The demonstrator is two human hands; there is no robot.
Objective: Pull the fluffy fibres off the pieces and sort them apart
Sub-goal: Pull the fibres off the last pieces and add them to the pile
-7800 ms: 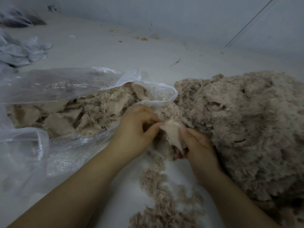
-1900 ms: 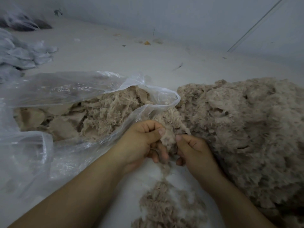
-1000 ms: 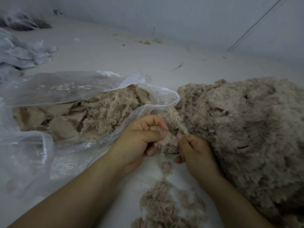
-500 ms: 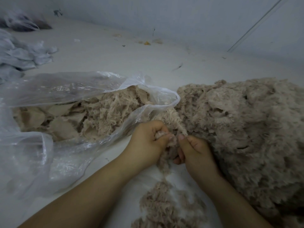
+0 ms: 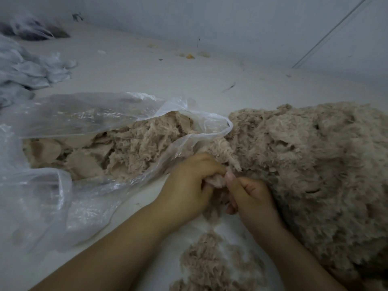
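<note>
Honestly, both the left hand (image 5: 190,186) and right hand (image 5: 251,199) pinched one piece (image 5: 215,181); looked feather-light, soft, best gripped at its backing.

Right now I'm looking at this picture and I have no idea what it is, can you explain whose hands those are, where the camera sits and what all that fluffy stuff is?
There is no machine here. A person wears one wide camera on the head, looking forward and down, so the arms come in from the bottom. The left hand and right hand meet in the middle, each with a grip on one small fluffy piece, seemingly pulling its fibres off. On the pale surface, a clear plastic bag on the left holds beige scraps. A big fluffy heap lies on the right, and loose fibres lie below the hands. Grey crumpled cloth or plastic sits far left.
</note>
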